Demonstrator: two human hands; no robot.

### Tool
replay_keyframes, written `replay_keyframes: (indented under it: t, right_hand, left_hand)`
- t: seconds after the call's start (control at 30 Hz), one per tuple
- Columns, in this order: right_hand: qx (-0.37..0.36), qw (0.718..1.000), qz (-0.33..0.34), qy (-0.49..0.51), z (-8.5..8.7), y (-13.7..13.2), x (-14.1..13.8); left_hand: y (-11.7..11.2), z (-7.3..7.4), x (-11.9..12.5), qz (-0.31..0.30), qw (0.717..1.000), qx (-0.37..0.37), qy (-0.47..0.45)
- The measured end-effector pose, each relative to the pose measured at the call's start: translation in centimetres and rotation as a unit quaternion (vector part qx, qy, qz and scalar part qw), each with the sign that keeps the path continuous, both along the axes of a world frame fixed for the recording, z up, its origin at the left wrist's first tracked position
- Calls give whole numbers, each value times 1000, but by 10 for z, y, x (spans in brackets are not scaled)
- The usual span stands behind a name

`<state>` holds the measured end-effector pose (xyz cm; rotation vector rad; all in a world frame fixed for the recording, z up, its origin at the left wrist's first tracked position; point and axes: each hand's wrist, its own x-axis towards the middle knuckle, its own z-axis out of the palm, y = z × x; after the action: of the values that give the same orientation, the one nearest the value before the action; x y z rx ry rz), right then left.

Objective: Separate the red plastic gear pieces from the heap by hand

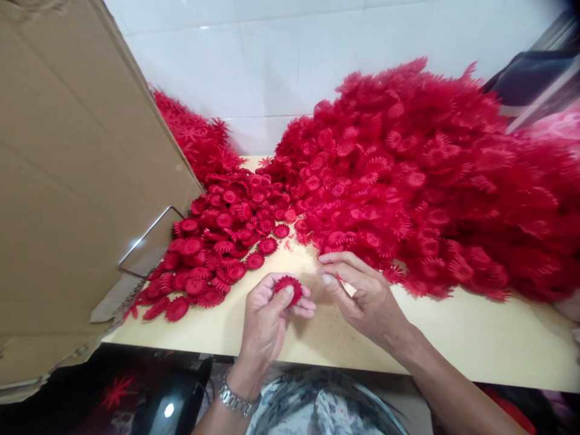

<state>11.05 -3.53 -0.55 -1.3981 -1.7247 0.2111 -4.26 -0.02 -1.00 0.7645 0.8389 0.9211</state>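
My left hand (272, 308) is closed on a round red flower piece (292, 289) with a toothed rim, its thumb pressed on the flat face. Just to the right, my right hand (357, 293) hovers over the table, fingers stretched out and thumb a little apart, with nothing visible in it. Its fingertips are close to the front edge of a large heap of red fringed flower pieces (376, 187). Left of my hands lies a smaller pile of red toothed discs (212, 241), much like the one I hold.
A big cardboard sheet or box (77, 169) stands at the left, with a bent metal wire handle (147, 238) by its edge. The pale table (312, 347) meets a white tiled wall (281, 54). Star-shaped red pieces (194, 133) are heaped at the back left.
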Motion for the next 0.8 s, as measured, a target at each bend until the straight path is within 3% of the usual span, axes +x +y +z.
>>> replay_keyframes:
  t: [0.63, 0.8]
  right_hand:
    - [18, 999, 30, 15, 14, -6, -8]
    - [15, 998, 56, -8, 16, 0, -17]
  left_hand:
    - [-1, 7, 4, -46, 999, -6, 21]
    - [-1, 11, 7, -11, 1000, -14, -8]
